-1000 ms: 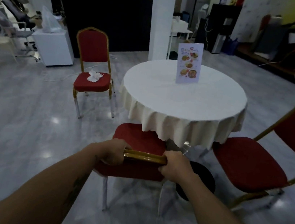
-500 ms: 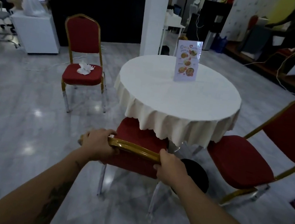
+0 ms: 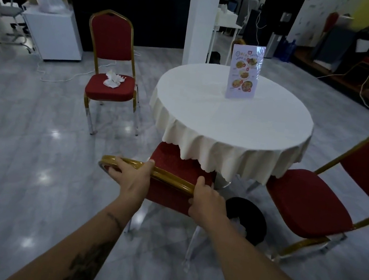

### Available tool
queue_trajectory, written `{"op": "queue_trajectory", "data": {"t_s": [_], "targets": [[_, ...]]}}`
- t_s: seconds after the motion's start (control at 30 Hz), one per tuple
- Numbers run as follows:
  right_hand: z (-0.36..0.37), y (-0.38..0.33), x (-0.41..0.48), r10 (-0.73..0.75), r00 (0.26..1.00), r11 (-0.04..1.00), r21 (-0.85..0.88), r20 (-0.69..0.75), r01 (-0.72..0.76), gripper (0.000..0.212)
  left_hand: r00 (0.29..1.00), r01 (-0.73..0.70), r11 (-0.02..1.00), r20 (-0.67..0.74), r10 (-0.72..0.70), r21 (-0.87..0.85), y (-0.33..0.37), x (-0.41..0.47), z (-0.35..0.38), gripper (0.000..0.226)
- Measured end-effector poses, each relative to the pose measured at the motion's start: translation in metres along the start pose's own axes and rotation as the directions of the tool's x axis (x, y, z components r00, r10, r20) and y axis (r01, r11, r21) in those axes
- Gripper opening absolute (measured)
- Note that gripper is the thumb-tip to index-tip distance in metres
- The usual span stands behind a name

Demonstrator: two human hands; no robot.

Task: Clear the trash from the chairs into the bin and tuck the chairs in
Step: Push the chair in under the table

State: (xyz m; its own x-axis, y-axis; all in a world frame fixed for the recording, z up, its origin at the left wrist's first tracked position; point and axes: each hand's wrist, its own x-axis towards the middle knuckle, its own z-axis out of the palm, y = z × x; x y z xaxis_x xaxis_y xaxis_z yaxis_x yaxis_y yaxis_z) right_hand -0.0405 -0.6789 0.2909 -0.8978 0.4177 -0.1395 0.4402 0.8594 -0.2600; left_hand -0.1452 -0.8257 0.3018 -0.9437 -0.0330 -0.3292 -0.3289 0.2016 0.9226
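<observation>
Since the earlier frame, the near chair (image 3: pixel 174 169) has been swinging round, its gold top rail now running at a slant and its seat sliding further beneath the cloth of the round worktop (image 3: pixel 228 122). Both hands are curling over that rail: the left hand (image 3: pixel 130 177) is wrapping its outer end, fingers over the front, and the right hand (image 3: pixel 206 204) is clamping the inner end, thumb behind. This metal-framed chair is looking stiff and moderately heavy, likely to scrape rather than glide on the glossy floor, so the rail, gripped wide, is judged the best hold for steering it. Just right of the right hand, a black bin (image 3: pixel 255 218) is sitting on the floor with pale trash inside. Further right, a second chair (image 3: pixel 307 202) is standing pulled out, its seat bare. Well beyond the left hand, a third chair (image 3: pixel 109 58) is carrying crumpled tissues (image 3: pixel 112 80), light and soft, easy to pinch up.
</observation>
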Motion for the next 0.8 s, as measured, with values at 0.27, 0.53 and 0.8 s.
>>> {"op": "queue_trajectory", "data": {"t_s": [0.27, 0.53, 0.8], "targets": [[-0.010, 0.011, 0.015, -0.059, 0.995, 0.998, -0.027, 0.086, 0.061, 0.031, 0.987, 0.116, 0.990, -0.119, -0.106, 0.078, 0.024, 0.005, 0.023, 0.113], [0.003, -0.015, 0.034, -0.067, 0.989, 0.990, 0.134, 0.129, 0.050, 0.024, 0.989, 0.109, 0.975, -0.121, -0.087, 0.193, 0.040, 0.044, 0.002, 0.115], [0.014, -0.027, 0.035, -0.063, 0.989, 0.972, 0.235, 0.131, 0.030, 0.025, 0.985, 0.065, 0.979, -0.167, -0.033, 0.194, 0.035, 0.053, -0.002, 0.108]]}}
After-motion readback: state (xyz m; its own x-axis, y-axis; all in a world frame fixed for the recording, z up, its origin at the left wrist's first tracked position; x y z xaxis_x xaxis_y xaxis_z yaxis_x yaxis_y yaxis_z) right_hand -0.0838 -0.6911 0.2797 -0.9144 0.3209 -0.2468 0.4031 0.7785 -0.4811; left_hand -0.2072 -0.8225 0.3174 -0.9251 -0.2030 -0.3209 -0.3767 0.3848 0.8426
